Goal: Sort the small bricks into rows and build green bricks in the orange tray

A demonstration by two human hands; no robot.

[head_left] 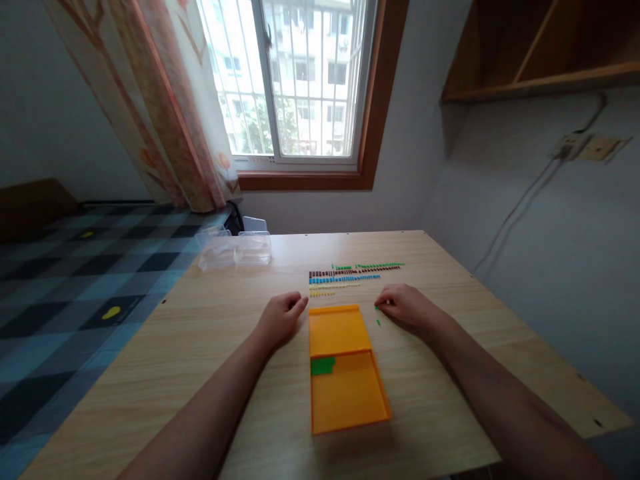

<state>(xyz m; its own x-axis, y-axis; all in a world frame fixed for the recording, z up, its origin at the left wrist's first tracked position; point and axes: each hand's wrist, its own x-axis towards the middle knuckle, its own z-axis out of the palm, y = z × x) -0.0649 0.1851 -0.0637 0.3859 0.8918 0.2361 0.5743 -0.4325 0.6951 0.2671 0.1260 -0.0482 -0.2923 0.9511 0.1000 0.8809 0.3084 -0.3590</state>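
An orange tray (350,400) lies in the middle of the wooden table (200,347), with a flat orange lid part (337,330) at its far end and a patch of green pieces (323,365) inside. My left hand (280,319) rests on the table just left of the tray, its fingers curled loosely with nothing seen in them. Right of the tray, my right hand (405,308) pinches a tiny green piece (377,307) at its fingertips. Another small green piece (379,323) lies beside it. Rows of small green, brown, blue and yellow pieces (350,277) lie beyond the tray.
Clear plastic boxes (235,250) stand at the table's far left. A bed with a chequered blue cover (75,280) lies to the left. Behind are a window and curtain; a wall with a socket and a wooden shelf stands on the right.
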